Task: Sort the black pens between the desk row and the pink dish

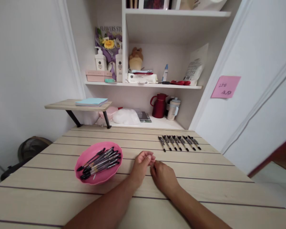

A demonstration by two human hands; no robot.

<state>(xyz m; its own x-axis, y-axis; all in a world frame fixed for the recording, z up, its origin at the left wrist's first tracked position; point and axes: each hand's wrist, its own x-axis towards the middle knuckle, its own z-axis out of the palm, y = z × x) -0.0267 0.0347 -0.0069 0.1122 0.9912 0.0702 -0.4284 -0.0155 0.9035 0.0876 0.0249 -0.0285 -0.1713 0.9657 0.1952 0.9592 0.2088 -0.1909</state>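
Observation:
My left hand [143, 161] rests on the wooden desk with its fingers curled inward and the thumb over them; nothing shows in it. Touching or nearly touching it is my right hand [164, 177], closed knuckles-up, its fingertips turned under and partly hidden. No object sticks out of either hand. Left of my hands stands a pink bowl [119, 152] with several black-capped clear pens [102, 162] lying in it in a loose bundle. Beyond my right hand, a row of similar pens [180, 143] lies side by side on the desk.
A small raised shelf [59, 105] holding blue paper pads [91, 101] stands at the back left. Behind the desk are a red jug [159, 106], a pale tumbler [173, 109] and a white plastic bag [126, 116]. A pink note [226, 86] sticks to the right wall.

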